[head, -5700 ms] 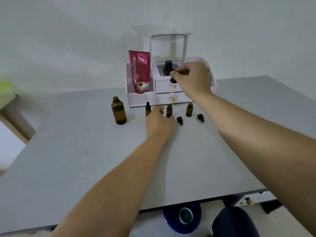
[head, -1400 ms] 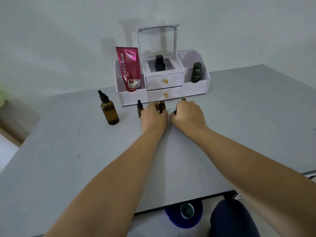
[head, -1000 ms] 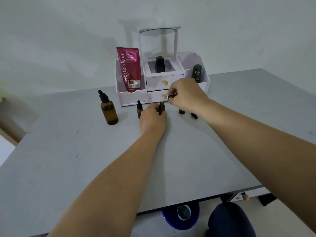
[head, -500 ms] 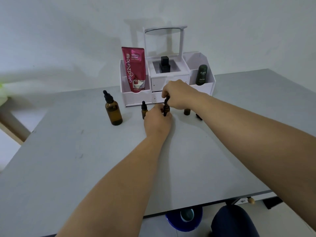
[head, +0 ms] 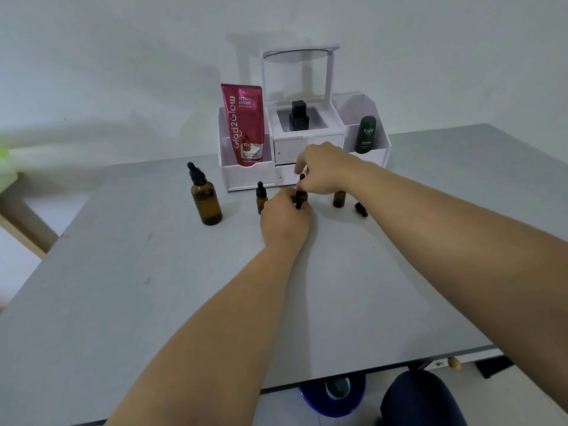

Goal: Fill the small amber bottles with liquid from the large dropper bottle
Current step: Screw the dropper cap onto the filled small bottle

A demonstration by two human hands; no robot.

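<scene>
The large amber dropper bottle (head: pixel 206 200) stands capped on the grey table (head: pixel 153 287), left of my hands. A small capped amber bottle (head: pixel 261 198) stands just left of my left hand (head: pixel 284 218). That hand grips the middle small amber bottle (head: pixel 301 197). Above it my right hand (head: pixel 322 170) pinches a small black dropper cap (head: pixel 301 177) at the bottle's neck. Another small amber bottle (head: pixel 339 198) stands uncapped to the right, partly behind my right wrist. Its loose black cap (head: pixel 361 209) lies beside it.
A white organiser (head: pixel 367 152) with drawers and a mirror stands at the back. It holds a red tube (head: pixel 244 124), a black square bottle (head: pixel 298 115) and a dark green bottle (head: pixel 364 134). A blue bucket (head: pixel 332 395) sits under the table's front edge.
The large bottle's dropper has gone back onto it. My right hand picked a small cap off the table and brought it onto the middle small bottle, which my left hand keeps holding.
</scene>
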